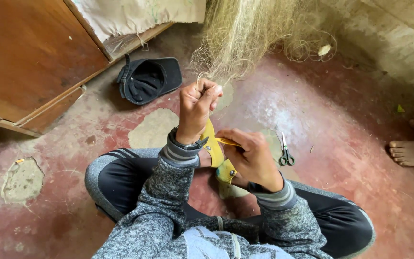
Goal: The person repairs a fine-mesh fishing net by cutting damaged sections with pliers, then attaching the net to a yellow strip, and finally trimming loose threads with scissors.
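I sit cross-legged on a worn red floor. My left hand (197, 103) is raised and closed around a bunch of pale fishing net (238, 36) that hangs down from above. My right hand (250, 153) sits lower, pinching a thin yellow netting needle (227, 141) that points left toward the left wrist. A yellow sock (216, 153) covers my foot just beneath both hands. The strands between the two hands are too fine to make out.
Small scissors (285, 152) lie on the floor just right of my right hand. A dark cap (148, 79) lies upside down at upper left, beside a wooden cabinet (29, 57). Another person's bare feet (410, 151) rest at the right edge.
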